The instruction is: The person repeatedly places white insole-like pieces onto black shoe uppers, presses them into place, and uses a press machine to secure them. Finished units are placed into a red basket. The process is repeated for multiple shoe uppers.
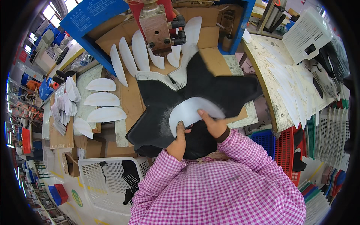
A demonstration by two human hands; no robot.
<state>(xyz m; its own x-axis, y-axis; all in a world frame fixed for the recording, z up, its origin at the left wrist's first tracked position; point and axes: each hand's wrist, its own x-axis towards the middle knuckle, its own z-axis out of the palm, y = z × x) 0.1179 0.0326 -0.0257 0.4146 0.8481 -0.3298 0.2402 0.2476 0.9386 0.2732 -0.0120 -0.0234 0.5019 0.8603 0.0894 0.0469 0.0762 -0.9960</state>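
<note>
A white curved half-moon piece (189, 110) lies over black, leather-like material in front of me. My left hand (177, 144) pinches its lower left end, thumb on top. Farther right, my right hand (213, 125) has its thumb on the lower edge near the other end, fingers hidden beneath. The black material (153, 120) spreads under both hands in pointed lobes, and its right part is blurred. A pale scuffed patch shows left of the white piece. At its far edge runs a white strip (155, 77).
A metal machine head (155, 32) hangs just beyond the material, inside a blue frame (93, 22). White half-moon pieces (103, 99) lie in a row at left; others fan out behind. A white basket (99, 180) stands lower left, a red basket (285, 153) right.
</note>
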